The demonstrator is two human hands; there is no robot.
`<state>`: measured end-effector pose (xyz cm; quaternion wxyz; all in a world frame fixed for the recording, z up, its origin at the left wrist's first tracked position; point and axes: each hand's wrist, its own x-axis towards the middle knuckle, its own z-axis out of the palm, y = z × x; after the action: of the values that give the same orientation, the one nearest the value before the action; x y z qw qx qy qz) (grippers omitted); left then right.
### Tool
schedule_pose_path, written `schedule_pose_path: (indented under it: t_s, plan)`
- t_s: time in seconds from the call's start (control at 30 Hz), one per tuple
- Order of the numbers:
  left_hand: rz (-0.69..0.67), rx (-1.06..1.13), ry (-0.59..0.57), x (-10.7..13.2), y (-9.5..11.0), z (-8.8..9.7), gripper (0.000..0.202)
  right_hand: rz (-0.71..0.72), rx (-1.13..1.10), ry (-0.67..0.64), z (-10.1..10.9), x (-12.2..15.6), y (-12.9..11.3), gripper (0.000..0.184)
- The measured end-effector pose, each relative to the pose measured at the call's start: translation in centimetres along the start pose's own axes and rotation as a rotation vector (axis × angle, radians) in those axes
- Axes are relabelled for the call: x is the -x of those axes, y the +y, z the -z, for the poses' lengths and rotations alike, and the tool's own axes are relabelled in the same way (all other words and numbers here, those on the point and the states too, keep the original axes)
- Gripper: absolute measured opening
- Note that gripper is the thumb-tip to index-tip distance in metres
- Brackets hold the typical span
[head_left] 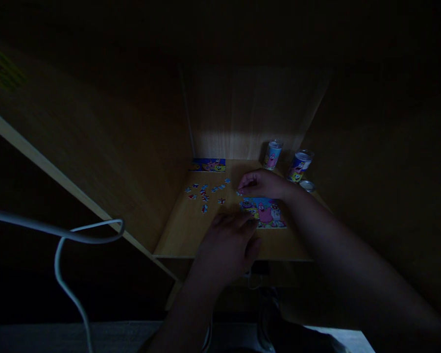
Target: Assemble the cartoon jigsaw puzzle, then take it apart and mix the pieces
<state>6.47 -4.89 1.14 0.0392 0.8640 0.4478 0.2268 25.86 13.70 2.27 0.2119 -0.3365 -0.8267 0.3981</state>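
A cartoon jigsaw puzzle (266,214), partly put together, lies on the wooden shelf board. My left hand (230,242) rests palm down at its left side, fingers stretched out over the edge of the picture. Just beyond the puzzle, my right hand (260,182) is closed in a pinch, with a small puzzle piece (239,192) at its fingertips. Several loose puzzle pieces (205,198) are scattered to the left of both hands. The dim light hides fine detail of the fingers.
A cartoon picture strip (208,165) is at the back left. Two printed cans (272,155) stand at the back right, with a round lid (307,186) beside the nearer one. Wooden panels (242,113) enclose the board. A white cable (62,274) loops at the left.
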Motion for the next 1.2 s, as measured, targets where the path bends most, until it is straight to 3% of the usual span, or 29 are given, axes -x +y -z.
schedule_pose_path:
  t_s: [0.13, 0.33, 1.2]
  plan:
    - [0.013, 0.008, -0.009, 0.0, 0.1, 0.0, 0.033, -0.045, -0.088, -0.103, -0.5, 0.2, -1.1, 0.027]
    - [0.012, 0.013, -0.008, 0.0, 0.1, 0.0, 0.033, -0.065, -0.049, -0.181, -0.5, 0.3, -1.7, 0.027]
    - [0.009, 0.018, -0.013, 0.0, 0.0, 0.0, 0.033, -0.009, -0.023, -0.176, -1.2, 0.0, -1.6, 0.021]
